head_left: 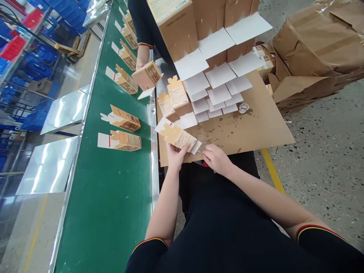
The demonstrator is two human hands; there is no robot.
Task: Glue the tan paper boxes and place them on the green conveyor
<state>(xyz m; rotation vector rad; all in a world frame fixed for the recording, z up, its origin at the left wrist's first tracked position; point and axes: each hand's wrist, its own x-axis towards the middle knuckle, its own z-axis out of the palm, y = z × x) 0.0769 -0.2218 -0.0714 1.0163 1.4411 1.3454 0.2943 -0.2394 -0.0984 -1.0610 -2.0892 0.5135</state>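
Observation:
My left hand [176,155] is closed on a tan printed carton [179,137], tilted, its white end flap and cut tabs standing open at the far left end. Fingers pinched, my right hand [217,159] is just right of the carton's lower end, by a small white flap. A thin white stick [199,152] seems to stick out of its fingertips toward that flap; its tip is too small to make out. Beyond the carton, two upright cartons [178,96] with open tabs stand beside stacked boxes with white flaps [217,91].
A brown cardboard sheet [264,127] with wet spots bears a small clear cup [243,108]. On the left runs a green conveyor belt [113,212] with several open cartons [125,140]. A co-worker's hand [143,57] holds another carton [148,74]. A large cardboard box [321,41] stands right.

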